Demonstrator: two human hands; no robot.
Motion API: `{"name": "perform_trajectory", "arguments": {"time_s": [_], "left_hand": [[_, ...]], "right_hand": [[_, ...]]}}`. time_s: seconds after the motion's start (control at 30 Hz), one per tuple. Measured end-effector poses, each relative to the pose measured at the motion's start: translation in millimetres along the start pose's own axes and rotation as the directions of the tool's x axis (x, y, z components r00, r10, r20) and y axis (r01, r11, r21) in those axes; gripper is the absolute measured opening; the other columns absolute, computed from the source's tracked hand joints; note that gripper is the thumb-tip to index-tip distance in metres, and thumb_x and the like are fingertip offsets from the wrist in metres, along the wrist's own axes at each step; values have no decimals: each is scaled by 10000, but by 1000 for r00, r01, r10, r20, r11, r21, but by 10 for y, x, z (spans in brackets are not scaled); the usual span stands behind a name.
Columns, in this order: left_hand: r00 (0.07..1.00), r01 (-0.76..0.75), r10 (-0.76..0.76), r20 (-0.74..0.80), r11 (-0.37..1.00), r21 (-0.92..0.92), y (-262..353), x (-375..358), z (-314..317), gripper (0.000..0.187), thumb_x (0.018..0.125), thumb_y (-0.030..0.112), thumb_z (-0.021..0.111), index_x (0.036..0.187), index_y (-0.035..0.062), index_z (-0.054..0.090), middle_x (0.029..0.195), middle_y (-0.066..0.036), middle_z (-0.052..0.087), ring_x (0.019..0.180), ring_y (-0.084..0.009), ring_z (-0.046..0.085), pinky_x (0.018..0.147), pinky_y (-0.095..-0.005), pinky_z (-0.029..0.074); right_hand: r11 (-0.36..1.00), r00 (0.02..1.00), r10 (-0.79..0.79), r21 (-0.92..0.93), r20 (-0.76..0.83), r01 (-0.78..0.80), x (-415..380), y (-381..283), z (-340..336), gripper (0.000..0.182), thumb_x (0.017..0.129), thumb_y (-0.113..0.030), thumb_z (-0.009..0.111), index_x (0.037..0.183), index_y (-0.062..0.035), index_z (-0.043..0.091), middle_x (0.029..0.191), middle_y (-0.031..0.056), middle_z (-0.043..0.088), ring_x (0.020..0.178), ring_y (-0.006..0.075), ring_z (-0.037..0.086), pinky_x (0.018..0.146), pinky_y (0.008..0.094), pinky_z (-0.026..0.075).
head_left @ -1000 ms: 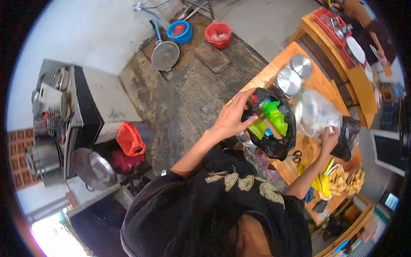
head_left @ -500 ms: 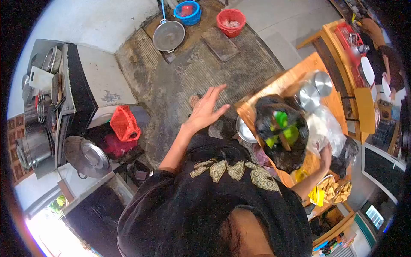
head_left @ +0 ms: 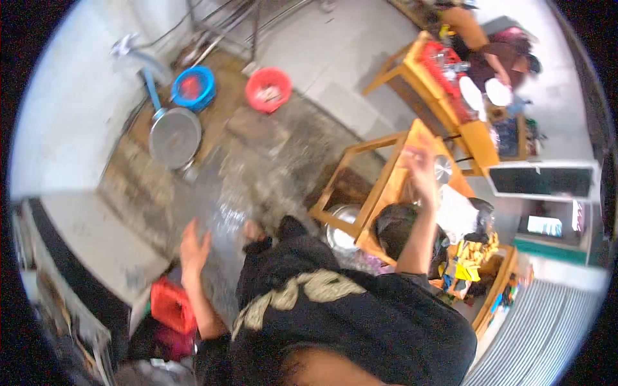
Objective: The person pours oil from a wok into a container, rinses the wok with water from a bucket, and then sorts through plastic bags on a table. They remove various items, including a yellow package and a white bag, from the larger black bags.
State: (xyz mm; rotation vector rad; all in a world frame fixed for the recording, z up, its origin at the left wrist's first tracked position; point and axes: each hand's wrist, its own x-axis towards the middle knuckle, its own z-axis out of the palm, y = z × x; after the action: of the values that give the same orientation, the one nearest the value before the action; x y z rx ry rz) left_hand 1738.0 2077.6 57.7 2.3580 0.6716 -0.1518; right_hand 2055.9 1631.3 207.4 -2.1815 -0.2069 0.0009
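Observation:
My left hand [head_left: 194, 252] is held out over the wet floor, near the red plastic basket [head_left: 172, 307]. Its fingers are apart and nothing is in it. Above the wooden table [head_left: 418, 132], my right hand [head_left: 421, 172] reaches forward, blurred, with fingers stretched out and no object seen in it. Closest to it are a round metal lid or pot [head_left: 442, 168] and a white, partly clear plastic bag [head_left: 456, 215]. A black plastic bag [head_left: 394, 228] lies under my right forearm, partly hidden by it.
On the floor ahead are a pan [head_left: 175, 138], a blue basin [head_left: 193, 88] and a red basin [head_left: 268, 90]. A metal bowl [head_left: 341, 235] sits by the table's frame. Another person's arm [head_left: 496, 67] holds a white plate [head_left: 498, 92] at the far table.
My view and body have turned to the right. My right hand has left the plastic bag and moved forward over the table. My left hand stays open, now further left.

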Motion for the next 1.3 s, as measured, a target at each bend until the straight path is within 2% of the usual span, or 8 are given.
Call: {"name": "perform_trajectory", "arguments": {"time_s": [0.2,0.4,0.63,0.83,0.97,1.13,1.17,1.3], "left_hand": [[978,194,-197,66,980,37,-719,220,-110,511,835,239,572,1258,4,408,1200,-251,493,1129,-402,458,928,-426,388],[859,494,-448,248,852,-173,-1342,516,80,531,825,222,594,1270,9,398,1198,-236,499,1048,-364,532,857,-400,435],[848,469,-526,59,696,-544,-1270,1784,285,494,829,54,537,1294,15,373,1146,-147,534,997,-230,569,846,-341,457],[764,586,-625,161,567,-579,-1579,2725,711,443,847,157,568,1248,47,417,1137,-149,541,958,-275,590,787,-356,475],[733,552,-671,114,487,-677,-2049,3174,1003,428,844,109,561,1242,44,419,1160,-148,530,951,-273,587,787,-350,476],[544,543,-810,-219,539,-644,-2393,3400,1193,440,805,1,526,1232,11,417,1127,-157,519,988,-283,553,828,-338,458],[550,590,-784,-289,609,-530,-2371,3372,1257,447,795,-15,517,1230,4,416,1123,-162,510,1014,-285,536,842,-339,451],[592,639,-749,-298,662,-392,-2367,3305,1513,477,762,-32,520,1227,-7,415,1130,-193,463,1096,-325,465,898,-372,416]], "right_hand": [[908,829,412,-95,378,-408,1621,-197,1323,951,819,-281,648,1421,-128,-72,1035,112,618,738,171,610,570,280,486],[878,842,470,-48,263,-476,3857,151,2478,1035,785,-261,671,1384,-108,-159,1044,186,580,730,235,630,596,358,523],[936,942,335,-124,23,-329,5629,517,4085,474,804,-225,643,1184,-39,429,866,124,606,665,190,611,535,317,512],[873,462,422,-211,780,-440,4802,837,7524,385,885,-365,485,1113,-60,541,952,66,600,782,160,571,702,323,476],[683,298,296,17,907,-731,4046,952,9611,343,899,-288,467,1110,-26,535,1022,101,589,942,218,572,827,349,488],[549,419,263,222,869,-806,4168,830,11326,235,922,-161,426,1054,0,534,990,129,598,871,225,607,771,349,536],[776,474,96,232,875,-587,4335,983,11642,225,923,-153,431,1040,7,537,958,128,603,867,223,609,753,337,543],[503,439,121,326,890,-800,4683,778,11896,150,894,-102,498,944,18,572,854,86,604,800,211,604,694,320,539]]}}
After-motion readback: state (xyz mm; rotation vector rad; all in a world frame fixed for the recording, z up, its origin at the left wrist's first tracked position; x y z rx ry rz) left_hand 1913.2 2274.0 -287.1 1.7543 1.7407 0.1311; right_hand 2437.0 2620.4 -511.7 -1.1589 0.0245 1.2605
